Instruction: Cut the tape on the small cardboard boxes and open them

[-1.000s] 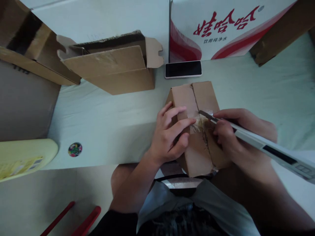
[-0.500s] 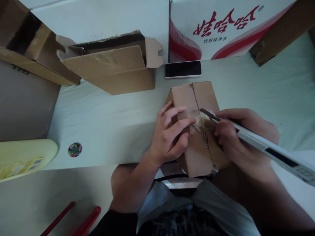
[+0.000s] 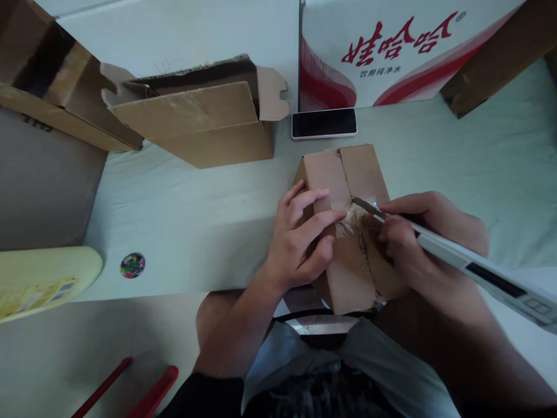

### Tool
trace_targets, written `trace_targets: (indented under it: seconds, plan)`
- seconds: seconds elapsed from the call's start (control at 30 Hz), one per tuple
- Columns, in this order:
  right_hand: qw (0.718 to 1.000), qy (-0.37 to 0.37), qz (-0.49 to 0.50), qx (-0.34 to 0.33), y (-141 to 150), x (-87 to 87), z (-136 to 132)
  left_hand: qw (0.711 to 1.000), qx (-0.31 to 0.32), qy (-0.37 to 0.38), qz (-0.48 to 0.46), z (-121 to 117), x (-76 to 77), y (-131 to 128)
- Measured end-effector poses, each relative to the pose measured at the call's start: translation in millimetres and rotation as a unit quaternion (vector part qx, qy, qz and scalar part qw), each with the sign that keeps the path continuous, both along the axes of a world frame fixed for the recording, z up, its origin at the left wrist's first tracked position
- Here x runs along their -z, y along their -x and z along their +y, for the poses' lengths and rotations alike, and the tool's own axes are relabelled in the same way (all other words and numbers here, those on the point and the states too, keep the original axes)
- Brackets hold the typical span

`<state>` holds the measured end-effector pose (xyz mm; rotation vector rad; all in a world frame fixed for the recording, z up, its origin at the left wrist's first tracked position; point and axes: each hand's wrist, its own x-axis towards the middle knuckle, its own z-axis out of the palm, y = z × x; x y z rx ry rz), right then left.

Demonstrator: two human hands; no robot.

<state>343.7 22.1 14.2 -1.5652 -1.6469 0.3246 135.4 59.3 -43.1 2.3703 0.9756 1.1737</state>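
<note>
A small brown cardboard box (image 3: 351,273) sits at the table's front edge, with a central seam and clear tape (image 3: 347,225) across its top. My left hand (image 3: 300,235) rests on the box's left side and top, fingers spread and slightly bent, one fingertip at the tape. My right hand (image 3: 429,244) is closed around a utility knife (image 3: 467,255) with a long pale body, a dark window and small buttons. Its dark blade slants left, with the tip at the seam beside the tape. Part of the handle is hidden by my fingers.
Behind stand an open brown carton (image 3: 217,136) and a white-and-red box (image 3: 391,69), with a phone (image 3: 324,123) before it. At left are larger cartons (image 3: 43,174), a pale yellow bottle (image 3: 47,278) and a round colourful sticker (image 3: 133,265). Red bars (image 3: 152,392) show below.
The knife blade shifts slightly up and right along the tape, then back down to the seam, moving with my right hand. My left hand and the box stay almost still.
</note>
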Motion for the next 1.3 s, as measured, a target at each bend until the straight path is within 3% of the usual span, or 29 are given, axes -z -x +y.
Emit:
trace_targets:
  seconds: [0.33, 0.6, 0.87, 1.3]
  plan:
    - [0.999, 0.011, -0.018, -0.030, 4, -9.9, 6, 1.000, 0.006, 0.001, -0.006, 0, -3.1, 0]
    - [0.999, 0.025, 0.016, -0.016, -1, -1.7, -2, 1.000, 0.006, 0.012, -0.011, 0, -2.2, 0]
    - [0.998, 0.007, -0.011, -0.057, 4, -9.0, 8, 1.000, 0.002, 0.024, -0.011, 0, -2.1, 1]
    - [0.998, 0.015, 0.012, -0.062, 4, -9.9, 6, 0.999, 0.001, 0.022, -0.024, 0, 0.2, 1]
